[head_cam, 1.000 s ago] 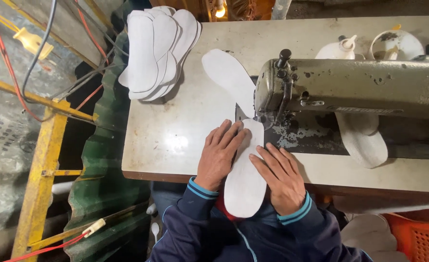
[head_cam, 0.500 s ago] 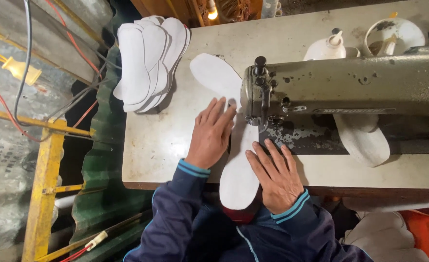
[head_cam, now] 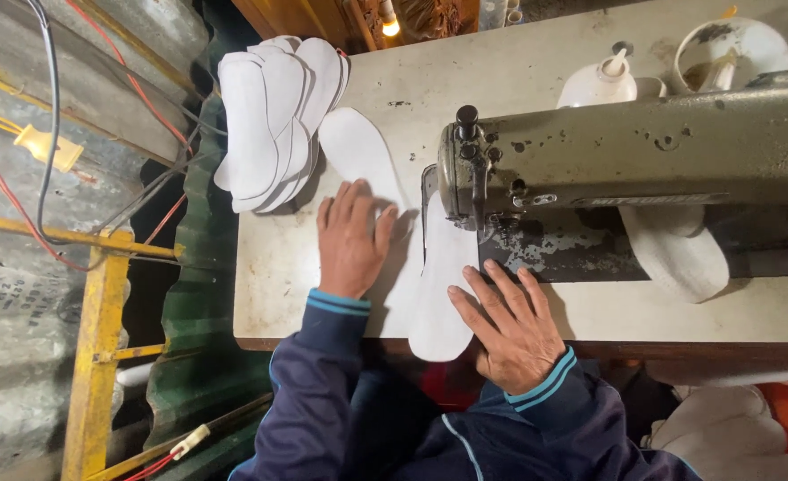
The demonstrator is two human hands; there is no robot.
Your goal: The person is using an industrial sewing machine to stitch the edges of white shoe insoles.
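Since the earlier frame, the white insole (head_cam: 441, 294) has been fed further under the sewing machine (head_cam: 625, 156), and the left hand (head_cam: 351, 239) has been shifted leftward. Both hands are laid flat, fingers spread; the right hand (head_cam: 510, 325) is pressed on the insole's near edge. A stack of insoles (head_cam: 274, 116) is seen at the bench (head_cam: 278, 267) corner.

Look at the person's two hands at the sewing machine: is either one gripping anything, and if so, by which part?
Neither grips anything. The left hand lies flat on the table beside the white insole; the right hand presses flat on the insole's lower right edge.
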